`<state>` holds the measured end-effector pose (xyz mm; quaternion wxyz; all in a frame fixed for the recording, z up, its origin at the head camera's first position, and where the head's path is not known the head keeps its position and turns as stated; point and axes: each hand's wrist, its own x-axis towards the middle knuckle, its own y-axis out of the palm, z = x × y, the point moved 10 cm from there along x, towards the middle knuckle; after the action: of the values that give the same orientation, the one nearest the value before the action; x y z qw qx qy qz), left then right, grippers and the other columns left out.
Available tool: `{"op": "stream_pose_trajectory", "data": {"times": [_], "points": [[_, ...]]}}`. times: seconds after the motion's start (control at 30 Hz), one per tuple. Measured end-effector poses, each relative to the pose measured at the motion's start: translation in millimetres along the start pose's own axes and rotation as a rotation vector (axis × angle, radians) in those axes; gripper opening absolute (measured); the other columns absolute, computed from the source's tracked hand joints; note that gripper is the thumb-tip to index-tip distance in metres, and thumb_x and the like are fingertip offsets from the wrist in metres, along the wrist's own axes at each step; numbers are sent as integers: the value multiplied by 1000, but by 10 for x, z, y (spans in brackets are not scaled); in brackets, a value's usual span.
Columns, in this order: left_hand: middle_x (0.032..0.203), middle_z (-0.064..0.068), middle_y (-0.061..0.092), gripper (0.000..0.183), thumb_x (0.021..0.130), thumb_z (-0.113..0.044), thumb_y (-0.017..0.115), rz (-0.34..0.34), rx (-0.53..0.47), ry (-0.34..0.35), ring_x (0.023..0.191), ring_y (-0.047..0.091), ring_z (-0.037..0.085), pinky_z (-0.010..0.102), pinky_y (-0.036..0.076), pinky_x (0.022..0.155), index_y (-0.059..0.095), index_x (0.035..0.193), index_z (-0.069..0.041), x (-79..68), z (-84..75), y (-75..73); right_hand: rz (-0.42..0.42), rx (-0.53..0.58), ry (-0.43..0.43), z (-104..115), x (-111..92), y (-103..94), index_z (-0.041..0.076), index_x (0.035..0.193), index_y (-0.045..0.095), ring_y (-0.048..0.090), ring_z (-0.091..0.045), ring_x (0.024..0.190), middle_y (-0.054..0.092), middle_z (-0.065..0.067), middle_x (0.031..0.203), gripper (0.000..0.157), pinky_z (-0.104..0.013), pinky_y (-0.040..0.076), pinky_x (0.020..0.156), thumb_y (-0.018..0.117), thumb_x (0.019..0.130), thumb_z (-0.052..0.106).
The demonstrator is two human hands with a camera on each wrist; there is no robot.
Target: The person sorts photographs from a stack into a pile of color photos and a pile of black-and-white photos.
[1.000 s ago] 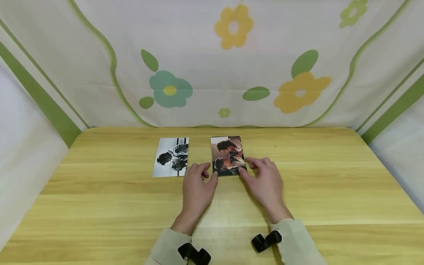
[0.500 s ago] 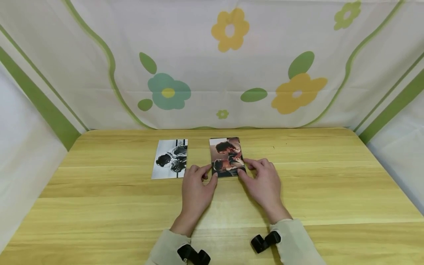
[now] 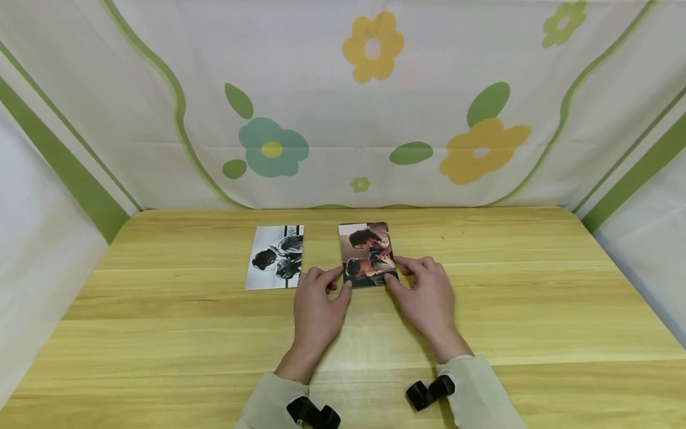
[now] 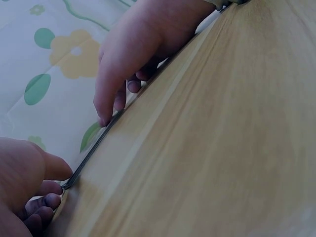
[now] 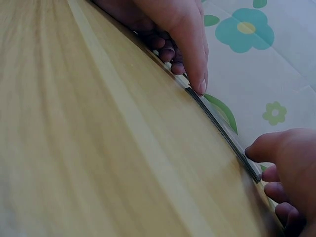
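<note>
A stack of photo cards, topped by a brown-toned picture of two people, lies flat toward the back of the table. At its near left corner my left hand grips the edges with thumb and forefinger. My right hand holds the near right corner, thumb on the front corner and forefinger along the side. Seen edge-on in the right wrist view, the stack shows thin dark layers between both hands. Left of it lies a black-and-white photo card, its lower right corner close to my left hand.
The wooden table reaches back to a white cloth printed with flowers. Black wrist cameras sit on both beige sleeves.
The head view has shifted slightly. Both hands stay at the stack's near corners, with only tiny finger shifts; the stack and the other card look unmoved.
</note>
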<state>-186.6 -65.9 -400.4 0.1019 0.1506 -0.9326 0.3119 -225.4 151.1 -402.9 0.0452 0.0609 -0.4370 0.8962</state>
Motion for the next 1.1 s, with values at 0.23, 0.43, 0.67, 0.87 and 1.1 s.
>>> {"op": "stream_pose_trajectory", "data": {"times": [0.23,0.43,0.67,0.87,1.1], "points": [[82,5,60,28,90,-10,81,-5,5,9,81,46,16,31,38,73,82,116,-2,8,5,7,-1,-11,-10,5,9,14,15,135,76,53,-24,92,67,-7,108,44,-35,39,76,81,95,34],[82,6,59,28,90,-10,81,-3,3,9,81,45,16,30,37,72,82,117,-2,10,3,4,-10,-8,-20,8,7,12,15,135,76,53,-24,91,67,-7,108,43,-35,39,76,80,96,34],[83,6,60,29,91,-10,81,-5,-9,11,80,46,16,31,37,73,82,119,-3,5,-1,-9,-14,-5,-22,10,12,19,16,135,76,52,-23,90,67,-6,108,43,-34,39,75,80,96,34],[84,6,62,29,92,-10,80,-9,-15,0,81,49,17,31,40,74,82,120,-3,1,18,-2,-5,0,-20,8,11,28,16,136,75,53,-23,92,68,-6,108,44,-35,39,77,80,96,33],[87,5,64,29,93,-9,78,-1,-16,-10,84,49,17,30,40,74,82,122,-7,-3,22,1,7,-4,-16,12,18,41,14,137,74,55,-23,96,70,-5,109,47,-36,41,78,80,96,36]]}}
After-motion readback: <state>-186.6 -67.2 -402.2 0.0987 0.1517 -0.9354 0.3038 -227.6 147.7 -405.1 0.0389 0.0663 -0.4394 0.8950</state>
